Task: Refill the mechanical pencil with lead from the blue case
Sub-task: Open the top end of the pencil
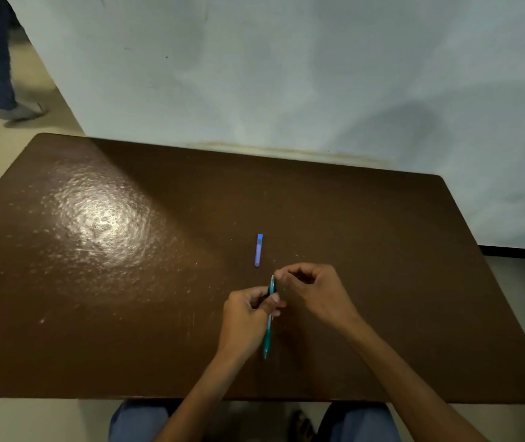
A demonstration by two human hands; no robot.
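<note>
The left hand (248, 311) hides the mechanical pencil's (268, 333) middle; any lead is too small to see.

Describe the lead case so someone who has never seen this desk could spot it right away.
Start at the brown table against the pale wall. Near its middle, just beyond the two hands, lies the blue case. It is a small flat stick, untouched, paler and shorter than the teal pencil held by the left hand.

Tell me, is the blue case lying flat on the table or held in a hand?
Lying flat. The blue case rests on the table, beyond both hands, touched by neither.
</note>
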